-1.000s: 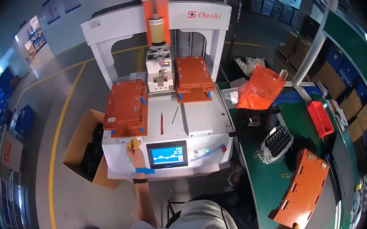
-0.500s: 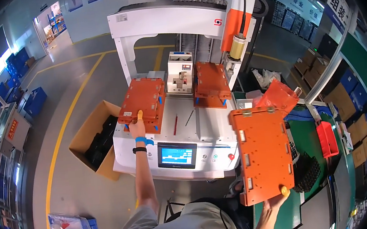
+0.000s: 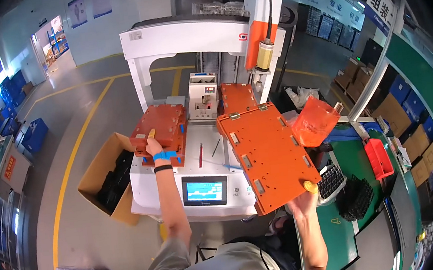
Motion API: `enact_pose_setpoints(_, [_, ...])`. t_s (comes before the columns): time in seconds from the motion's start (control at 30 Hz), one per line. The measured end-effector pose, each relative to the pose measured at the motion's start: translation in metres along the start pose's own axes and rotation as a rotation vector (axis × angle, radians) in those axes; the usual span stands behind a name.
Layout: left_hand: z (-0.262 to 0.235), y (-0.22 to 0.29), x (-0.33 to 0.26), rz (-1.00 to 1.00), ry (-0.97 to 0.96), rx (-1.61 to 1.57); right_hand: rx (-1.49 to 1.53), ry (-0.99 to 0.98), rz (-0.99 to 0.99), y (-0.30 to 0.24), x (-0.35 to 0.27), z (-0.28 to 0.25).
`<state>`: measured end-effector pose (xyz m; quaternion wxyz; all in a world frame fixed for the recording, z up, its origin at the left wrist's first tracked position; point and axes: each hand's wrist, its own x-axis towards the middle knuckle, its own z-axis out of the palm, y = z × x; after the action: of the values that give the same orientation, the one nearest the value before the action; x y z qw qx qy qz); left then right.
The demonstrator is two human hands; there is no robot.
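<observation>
One white machine (image 3: 185, 42) had the orange panel (image 3: 274, 155) swung in over its front right corner, our right fingers (image 3: 310, 186) closed on it; our left fingers (image 3: 151, 134) gripped the orange fixture (image 3: 158, 121) at the machine's left edge, occupying both hands.

I count two orange stacks (image 3: 161, 122) (image 3: 237, 95), one orange panel (image 3: 271, 155), one gantry (image 3: 190, 37), one screen (image 3: 205, 190), one red bin (image 3: 377, 159), one red bag (image 3: 315, 122).

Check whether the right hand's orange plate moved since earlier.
Yes: the orange plate moved left and forward, from above the green bench toward the white machine.
</observation>
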<state>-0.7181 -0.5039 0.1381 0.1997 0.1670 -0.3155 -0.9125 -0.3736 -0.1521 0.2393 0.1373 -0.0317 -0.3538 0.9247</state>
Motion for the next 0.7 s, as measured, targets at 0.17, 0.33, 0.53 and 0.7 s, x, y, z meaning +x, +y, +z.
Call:
enact_pose_setpoints(0.17, [-0.068,0.033,-0.07,-0.08,-0.157,-0.254,-0.039,-0.126,0.064,0.009,0.036,0.02])
enact_pose_setpoints(0.33, [-0.19,0.076,-0.163,0.058,-0.153,-0.217,0.136,-0.274,0.26,0.056,0.09,0.062])
enact_pose_setpoints(0.53, [-0.255,0.1,-0.236,0.035,-0.134,-0.312,0.278,-0.244,0.528,0.167,0.153,0.097])
enact_pose_setpoints(0.7, [-0.296,0.086,-0.252,-0.017,-0.018,-0.286,0.148,-0.103,0.629,0.272,0.191,0.108])
